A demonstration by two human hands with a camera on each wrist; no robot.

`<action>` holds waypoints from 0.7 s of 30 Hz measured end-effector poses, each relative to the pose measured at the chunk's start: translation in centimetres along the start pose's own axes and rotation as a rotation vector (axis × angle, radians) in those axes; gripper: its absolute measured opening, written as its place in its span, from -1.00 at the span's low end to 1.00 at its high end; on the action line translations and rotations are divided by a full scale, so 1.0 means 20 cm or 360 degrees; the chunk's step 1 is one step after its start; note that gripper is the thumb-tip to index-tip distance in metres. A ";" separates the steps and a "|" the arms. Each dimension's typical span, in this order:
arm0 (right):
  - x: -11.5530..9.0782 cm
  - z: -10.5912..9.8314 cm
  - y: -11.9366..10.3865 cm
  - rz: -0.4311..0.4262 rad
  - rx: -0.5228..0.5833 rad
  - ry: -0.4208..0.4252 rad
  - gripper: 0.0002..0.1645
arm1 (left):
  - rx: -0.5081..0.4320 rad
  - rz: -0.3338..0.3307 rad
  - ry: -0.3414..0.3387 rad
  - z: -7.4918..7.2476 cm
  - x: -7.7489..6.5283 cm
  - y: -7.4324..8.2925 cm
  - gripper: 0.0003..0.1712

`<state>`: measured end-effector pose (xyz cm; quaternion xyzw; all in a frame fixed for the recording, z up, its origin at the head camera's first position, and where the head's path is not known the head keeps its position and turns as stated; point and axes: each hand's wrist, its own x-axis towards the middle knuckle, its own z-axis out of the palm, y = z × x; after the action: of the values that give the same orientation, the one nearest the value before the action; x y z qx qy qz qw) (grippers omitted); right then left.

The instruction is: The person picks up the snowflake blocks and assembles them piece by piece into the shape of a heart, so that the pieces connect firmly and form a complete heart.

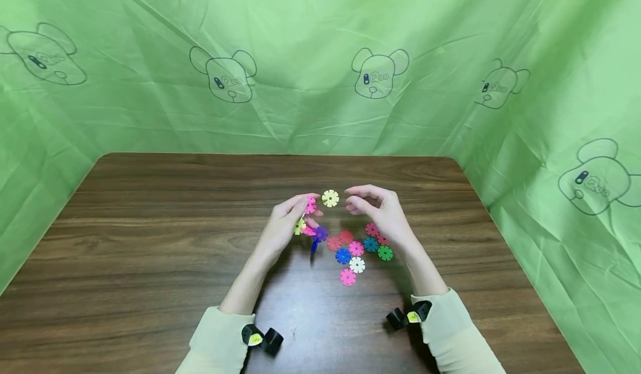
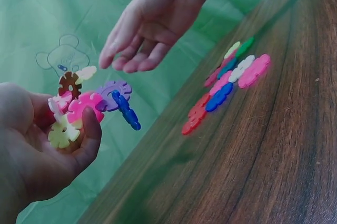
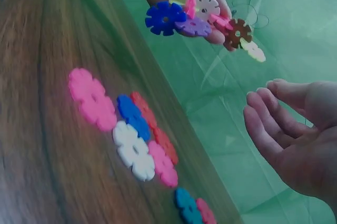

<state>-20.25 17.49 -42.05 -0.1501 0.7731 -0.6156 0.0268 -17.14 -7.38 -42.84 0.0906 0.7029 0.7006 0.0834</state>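
Observation:
My left hand [image 1: 278,226] grips a joined cluster of notched plastic snowflake discs, raised over the table. In the left wrist view, a pink disc [image 2: 86,108] and a yellow disc [image 2: 64,133] sit between thumb and fingers. A purple disc [image 2: 116,95] and a blue disc [image 2: 126,109] project from one side. At the cluster's other end, a brown disc [image 3: 238,33] carries a pale yellow disc [image 3: 254,50]. Just right of that pale disc, my right hand [image 1: 383,210] hovers with loosely bent fingers, apart from the cluster and holding nothing.
Several loose discs lie flat on the wooden table [image 1: 165,240], below and between the hands. Among them are a white disc [image 1: 357,265], a green disc [image 1: 385,252] and a pink disc [image 1: 348,277]. A green curtain [image 1: 300,123] hangs behind the table.

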 end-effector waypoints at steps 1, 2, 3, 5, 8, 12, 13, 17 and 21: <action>0.00 -0.01 0.01 0.0018 -0.0013 -0.0014 -0.62 | 0.0015 -0.0001 0.0012 0.00 0.00 0.00 -0.53; 0.00 -0.01 0.02 0.0036 -0.0031 -0.0029 -0.62 | 0.0019 -0.0003 0.0022 0.00 0.00 0.00 -0.53; 0.00 -0.02 0.03 0.0054 -0.0046 -0.0049 -0.62 | 0.0024 -0.0008 0.0034 0.00 0.00 0.00 -0.54; 0.00 -0.02 0.04 0.0094 -0.0101 -0.0101 -0.61 | 0.0022 -0.0015 0.0052 0.00 0.00 0.00 -0.54; 0.00 -0.03 0.07 0.0130 -0.0238 -0.0191 -0.60 | -0.0015 -0.0033 0.0062 0.00 0.00 0.01 -0.54; 0.00 -0.04 0.10 0.0124 -0.0404 -0.0310 -0.59 | -0.0063 -0.0049 0.0063 0.00 -0.01 0.00 -0.55; 0.00 -0.04 0.10 0.0120 -0.0434 -0.0339 -0.59 | -0.0072 -0.0051 0.0065 0.01 -0.01 0.00 -0.55; 0.01 -0.04 0.13 0.0115 -0.0519 -0.0452 -0.60 | -0.0084 -0.0050 0.0074 0.00 -0.01 0.00 -0.55; 0.01 -0.03 0.14 0.0082 -0.0616 -0.0563 -0.58 | -0.0089 -0.0048 0.0086 0.00 0.00 0.00 -0.54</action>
<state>-21.06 18.53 -44.57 -0.2380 0.8634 -0.4196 0.1479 -17.05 -7.37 -42.77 0.0586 0.6862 0.7209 0.0776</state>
